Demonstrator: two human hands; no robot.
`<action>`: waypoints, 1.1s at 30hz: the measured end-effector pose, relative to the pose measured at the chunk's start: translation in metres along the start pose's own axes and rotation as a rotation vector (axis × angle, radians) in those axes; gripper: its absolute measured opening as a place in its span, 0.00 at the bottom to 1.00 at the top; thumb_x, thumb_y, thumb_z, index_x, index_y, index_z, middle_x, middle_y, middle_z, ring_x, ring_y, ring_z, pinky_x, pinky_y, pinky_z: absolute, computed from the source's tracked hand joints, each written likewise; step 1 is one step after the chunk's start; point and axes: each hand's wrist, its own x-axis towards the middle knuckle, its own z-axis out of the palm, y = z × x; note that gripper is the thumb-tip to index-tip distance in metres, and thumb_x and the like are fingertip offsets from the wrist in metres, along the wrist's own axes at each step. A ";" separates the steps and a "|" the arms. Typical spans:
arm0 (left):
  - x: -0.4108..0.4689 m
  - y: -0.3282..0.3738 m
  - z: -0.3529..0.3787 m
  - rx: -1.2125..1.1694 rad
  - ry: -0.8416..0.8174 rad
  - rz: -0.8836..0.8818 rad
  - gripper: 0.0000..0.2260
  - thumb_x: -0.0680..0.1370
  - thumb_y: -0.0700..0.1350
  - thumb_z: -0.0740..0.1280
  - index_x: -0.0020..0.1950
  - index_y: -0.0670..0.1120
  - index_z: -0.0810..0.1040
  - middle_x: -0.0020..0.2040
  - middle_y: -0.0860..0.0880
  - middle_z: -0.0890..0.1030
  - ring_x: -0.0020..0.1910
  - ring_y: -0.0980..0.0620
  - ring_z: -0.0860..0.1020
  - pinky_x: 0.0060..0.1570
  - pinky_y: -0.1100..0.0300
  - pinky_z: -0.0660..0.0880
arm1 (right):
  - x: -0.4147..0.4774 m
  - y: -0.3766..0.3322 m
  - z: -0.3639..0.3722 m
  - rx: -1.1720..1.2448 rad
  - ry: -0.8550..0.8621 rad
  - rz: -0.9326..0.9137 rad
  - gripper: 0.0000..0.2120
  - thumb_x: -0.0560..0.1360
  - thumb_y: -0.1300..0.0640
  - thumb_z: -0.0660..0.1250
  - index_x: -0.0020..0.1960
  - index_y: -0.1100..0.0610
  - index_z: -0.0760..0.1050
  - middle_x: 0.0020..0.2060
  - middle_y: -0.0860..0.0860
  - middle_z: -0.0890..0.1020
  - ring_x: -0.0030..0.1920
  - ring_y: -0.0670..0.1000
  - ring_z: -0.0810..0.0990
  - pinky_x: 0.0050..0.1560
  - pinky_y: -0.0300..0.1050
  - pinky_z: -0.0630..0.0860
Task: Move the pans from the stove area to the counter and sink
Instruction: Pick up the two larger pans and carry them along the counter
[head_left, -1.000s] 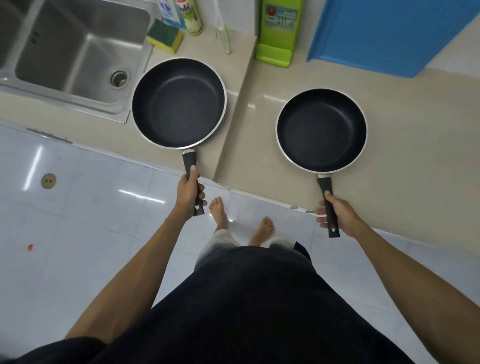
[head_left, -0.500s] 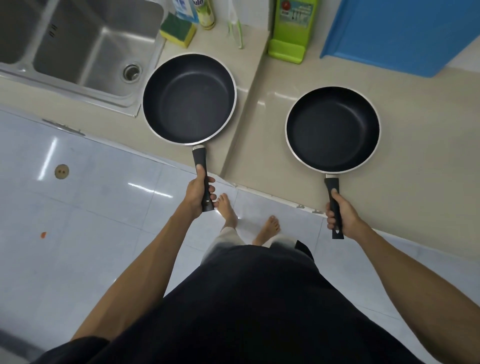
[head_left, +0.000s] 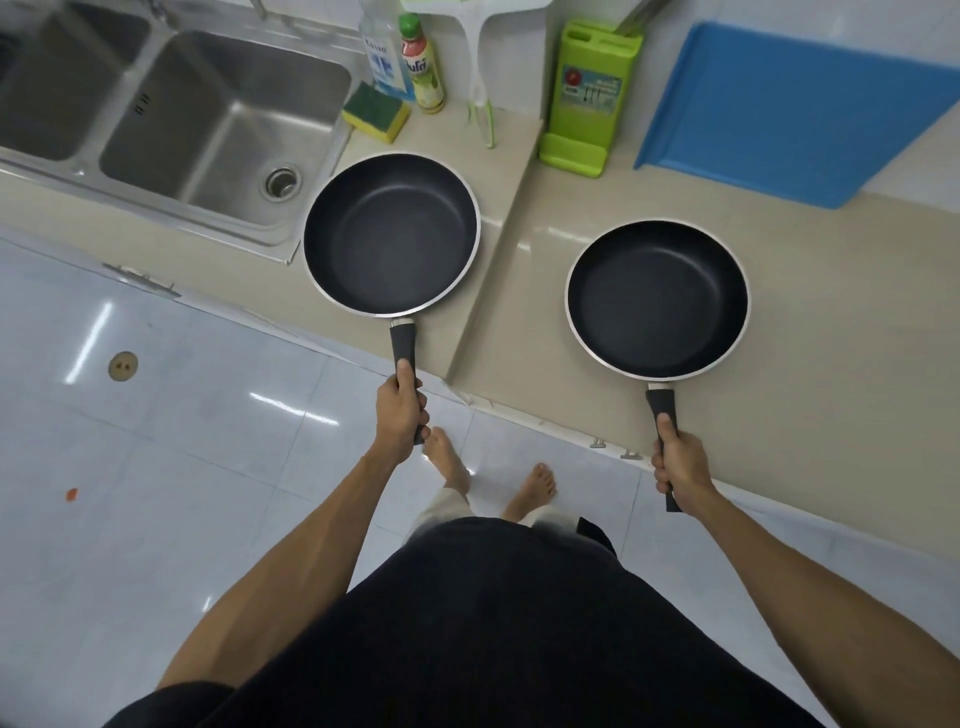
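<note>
At the far left a steel double sink (head_left: 223, 119) is set into the beige surface (head_left: 857, 332), its drain visible in the right basin. Just right of the sink's rim lies a yellow-and-green sponge (head_left: 376, 113), with two bottles (head_left: 405, 62) standing behind it. The left pan (head_left: 390, 235), dark inside with a pale rim, is over the surface just beside the sink's right edge; whether it rests on the surface or is held just above it cannot be told. Its black handle points toward the person, and the left hand (head_left: 399, 415) is wrapped tightly around the handle's end. Further right, past a seam in the surface, a green knife block (head_left: 589, 98) stands at the back. The right pan (head_left: 657, 300) is over the open surface, well apart from the left one, its handle clenched in the right hand (head_left: 681, 470). A blue board (head_left: 795, 111) lies at the back right. Two bare feet stand on the white tiled floor (head_left: 156, 467) below.
</note>
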 end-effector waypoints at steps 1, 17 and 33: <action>0.000 0.002 -0.003 -0.001 -0.001 0.010 0.22 0.84 0.61 0.54 0.43 0.45 0.68 0.28 0.48 0.65 0.22 0.53 0.62 0.22 0.63 0.61 | -0.002 -0.002 -0.003 -0.010 -0.002 -0.015 0.21 0.83 0.41 0.59 0.39 0.55 0.68 0.28 0.52 0.67 0.24 0.49 0.61 0.23 0.39 0.59; 0.008 0.027 -0.144 -0.113 -0.082 0.124 0.18 0.82 0.59 0.57 0.45 0.45 0.68 0.28 0.50 0.64 0.23 0.54 0.60 0.24 0.60 0.59 | -0.097 -0.064 0.062 -0.041 -0.068 -0.311 0.19 0.78 0.42 0.67 0.38 0.53 0.67 0.22 0.47 0.66 0.20 0.47 0.61 0.21 0.38 0.59; 0.046 0.002 -0.438 -0.189 0.105 0.231 0.19 0.82 0.59 0.58 0.46 0.44 0.71 0.29 0.49 0.65 0.23 0.53 0.61 0.23 0.60 0.62 | -0.197 -0.139 0.313 -0.163 -0.212 -0.420 0.20 0.78 0.42 0.68 0.37 0.54 0.69 0.22 0.47 0.67 0.19 0.46 0.60 0.20 0.36 0.58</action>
